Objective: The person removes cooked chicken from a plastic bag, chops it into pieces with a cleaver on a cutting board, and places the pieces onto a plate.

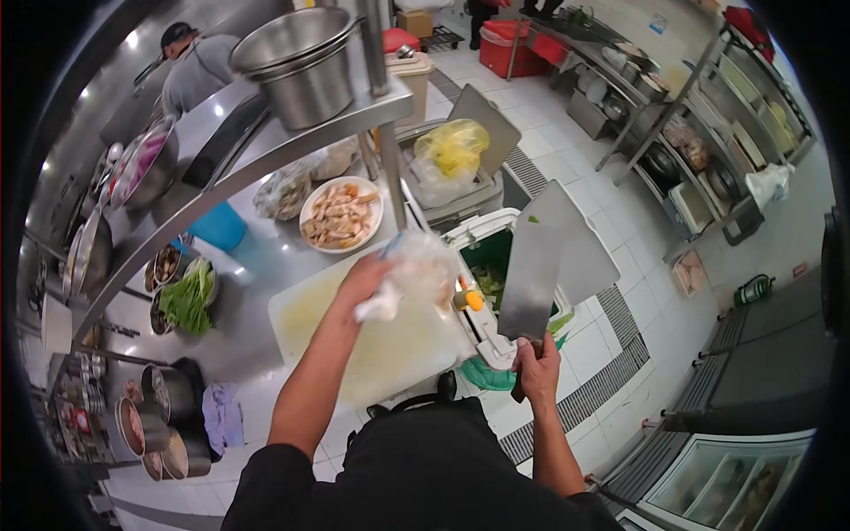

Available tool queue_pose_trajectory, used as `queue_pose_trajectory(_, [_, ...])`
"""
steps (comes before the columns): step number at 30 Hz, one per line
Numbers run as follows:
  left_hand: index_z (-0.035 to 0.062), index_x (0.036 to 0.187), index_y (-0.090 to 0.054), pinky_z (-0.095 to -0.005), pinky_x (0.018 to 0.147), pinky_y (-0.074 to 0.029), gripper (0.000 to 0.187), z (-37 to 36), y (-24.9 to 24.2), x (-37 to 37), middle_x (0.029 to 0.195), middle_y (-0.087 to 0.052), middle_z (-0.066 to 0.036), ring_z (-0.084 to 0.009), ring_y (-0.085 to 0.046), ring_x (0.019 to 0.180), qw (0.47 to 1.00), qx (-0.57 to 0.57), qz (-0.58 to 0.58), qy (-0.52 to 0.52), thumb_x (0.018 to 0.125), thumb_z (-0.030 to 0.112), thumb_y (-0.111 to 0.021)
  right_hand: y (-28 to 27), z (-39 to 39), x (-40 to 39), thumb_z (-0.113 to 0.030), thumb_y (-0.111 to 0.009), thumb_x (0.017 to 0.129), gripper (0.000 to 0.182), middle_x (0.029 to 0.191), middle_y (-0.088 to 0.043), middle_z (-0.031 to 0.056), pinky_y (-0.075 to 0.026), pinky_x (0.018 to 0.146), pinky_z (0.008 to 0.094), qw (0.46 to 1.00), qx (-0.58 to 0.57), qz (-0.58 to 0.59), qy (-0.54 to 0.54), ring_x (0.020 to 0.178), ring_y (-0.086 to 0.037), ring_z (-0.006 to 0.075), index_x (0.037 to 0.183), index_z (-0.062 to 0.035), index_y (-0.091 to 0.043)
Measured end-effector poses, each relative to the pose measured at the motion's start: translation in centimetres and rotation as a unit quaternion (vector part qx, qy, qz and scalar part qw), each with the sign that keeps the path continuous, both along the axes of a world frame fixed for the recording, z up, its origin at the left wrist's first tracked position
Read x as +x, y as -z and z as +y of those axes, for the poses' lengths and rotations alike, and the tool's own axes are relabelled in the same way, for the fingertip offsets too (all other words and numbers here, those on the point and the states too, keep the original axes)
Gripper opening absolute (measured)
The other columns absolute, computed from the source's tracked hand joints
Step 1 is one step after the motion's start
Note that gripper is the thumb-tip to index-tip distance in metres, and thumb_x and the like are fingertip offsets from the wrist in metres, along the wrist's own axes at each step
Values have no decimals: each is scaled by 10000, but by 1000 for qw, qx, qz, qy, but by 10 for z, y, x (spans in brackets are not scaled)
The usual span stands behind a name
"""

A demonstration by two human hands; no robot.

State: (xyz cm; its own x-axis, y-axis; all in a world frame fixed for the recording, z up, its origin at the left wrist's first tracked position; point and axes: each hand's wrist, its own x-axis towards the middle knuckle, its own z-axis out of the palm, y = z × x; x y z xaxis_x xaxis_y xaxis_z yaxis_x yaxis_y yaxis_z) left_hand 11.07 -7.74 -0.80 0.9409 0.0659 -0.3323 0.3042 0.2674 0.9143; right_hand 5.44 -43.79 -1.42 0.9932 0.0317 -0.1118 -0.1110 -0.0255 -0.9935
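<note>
Over the cutting board, my left hand grips a clear plastic bag, smeared by motion; something white hangs below the fingers. The bag's contents are too blurred to name. My right hand is wrapped round the handle of a large cleaver, its broad blade pointing up above the open green-lined bin. Greens lie inside that bin, and an orange-yellow item is at its near left rim. A white plate of cut meat stands beyond the board.
A metal shelf with steel pots crosses above the counter. Leafy greens, a blue container and round pots are at left. Another person is at the back left. A second bin holds plastic bags.
</note>
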Motion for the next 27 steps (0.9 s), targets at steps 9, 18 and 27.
queue_pose_trajectory(9, [58, 1597, -315, -421, 1131, -424, 795, -89, -12, 104, 1565, -453, -166, -341, -495, 1391, 964, 224, -143, -4, 951, 287, -716, 25, -64, 14, -140, -629, 997, 154, 653, -552, 11, -453, 492, 266, 997, -41, 51, 38, 519, -530, 107, 1057, -8, -578])
queue_pose_trajectory(18, [25, 1197, -689, -289, 746, -558, 256, -53, 90, -122, 1015, -710, -58, -148, -680, 871, 971, 182, 21, -153, 978, 151, -647, -4, -53, -2, -208, -675, 983, 236, 640, -599, 46, -446, 502, 301, 988, -148, 25, -26, 534, -562, 112, 973, 17, -602])
queue_pose_trajectory(27, [7, 1115, -682, -267, 682, -546, 179, 13, 70, -215, 949, -674, -48, -126, -645, 783, 948, 136, -36, -287, 1002, 119, -599, 2, 70, -58, -457, -611, 991, 434, 960, -743, 154, -553, 757, 476, 831, -431, -126, -327, 888, -720, 343, 1322, -175, -617])
